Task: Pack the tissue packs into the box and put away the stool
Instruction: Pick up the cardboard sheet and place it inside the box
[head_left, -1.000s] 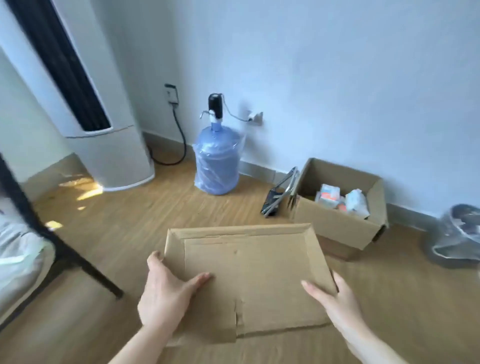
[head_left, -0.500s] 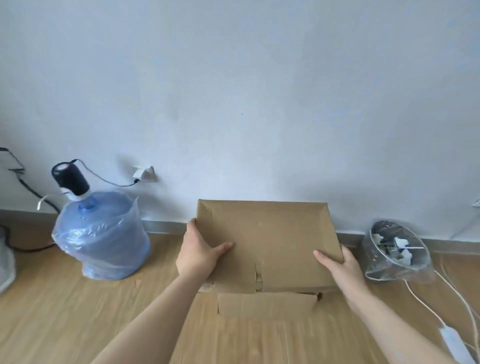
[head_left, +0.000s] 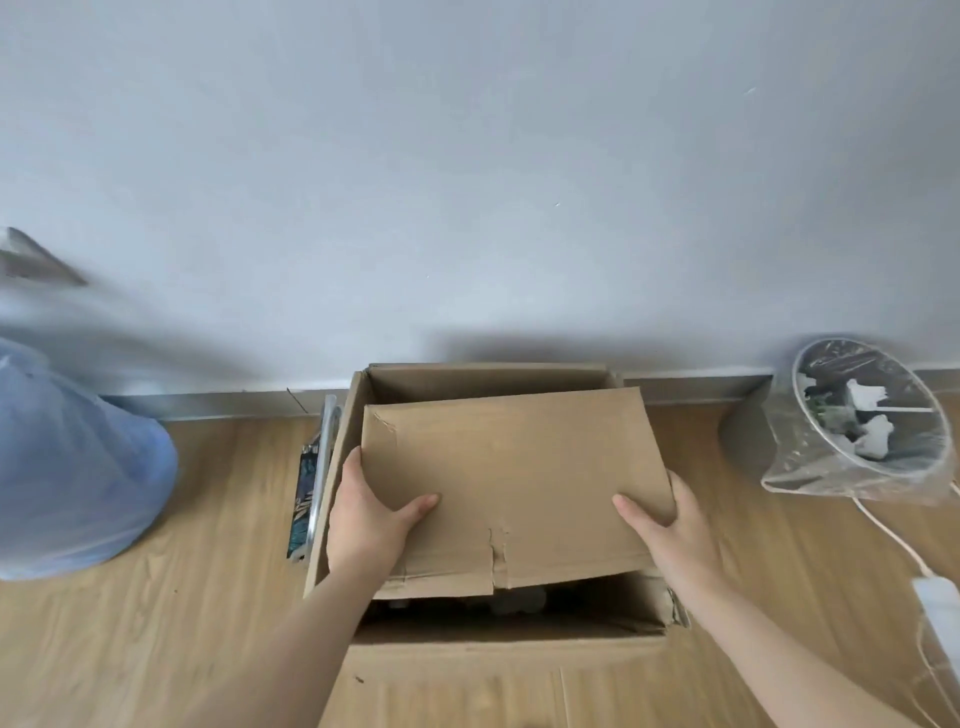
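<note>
The cardboard sheet (head_left: 511, 478) covers most of the box (head_left: 498, 631), so what lies inside cannot be made out. The blue water bottle (head_left: 72, 467) is blurred and cut off by the left edge.

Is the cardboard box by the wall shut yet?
Not yet. Both hands hold a flat cardboard sheet over the box, but gaps remain at its far and near edges.

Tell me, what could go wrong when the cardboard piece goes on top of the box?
The cardboard sheet, held by the left hand and right hand, sits crooked over the box; it might tip in.
Its torn near edge could rip further.
The folded thing against the box's left side could get knocked over.
</note>
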